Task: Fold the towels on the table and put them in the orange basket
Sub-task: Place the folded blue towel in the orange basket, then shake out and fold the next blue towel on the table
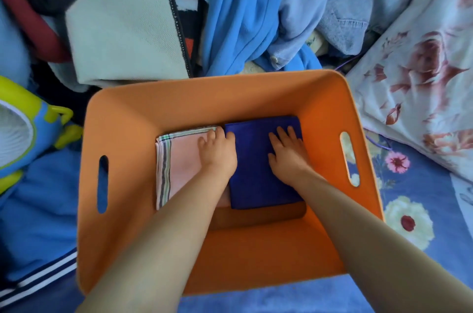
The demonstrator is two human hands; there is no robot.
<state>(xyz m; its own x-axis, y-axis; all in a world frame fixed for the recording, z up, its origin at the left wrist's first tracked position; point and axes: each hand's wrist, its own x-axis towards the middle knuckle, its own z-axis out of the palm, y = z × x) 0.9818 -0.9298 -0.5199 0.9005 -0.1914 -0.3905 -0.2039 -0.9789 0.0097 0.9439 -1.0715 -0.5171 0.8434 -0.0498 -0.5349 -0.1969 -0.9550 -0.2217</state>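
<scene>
Both hands point(217, 154) point(289, 151) flat, fingers straight, on pink towel point(179, 159), blue towel point(256, 172), inside orange basket point(256, 256)

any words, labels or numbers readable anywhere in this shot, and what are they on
None: no readable text shows in this view.
The orange basket, the pink striped towel and the dark blue towel inside it are plain.
The green and blue toy shows no legible marking.
The dark patterned cloth in the pile has white shapes, too blurred to read as letters.
</scene>
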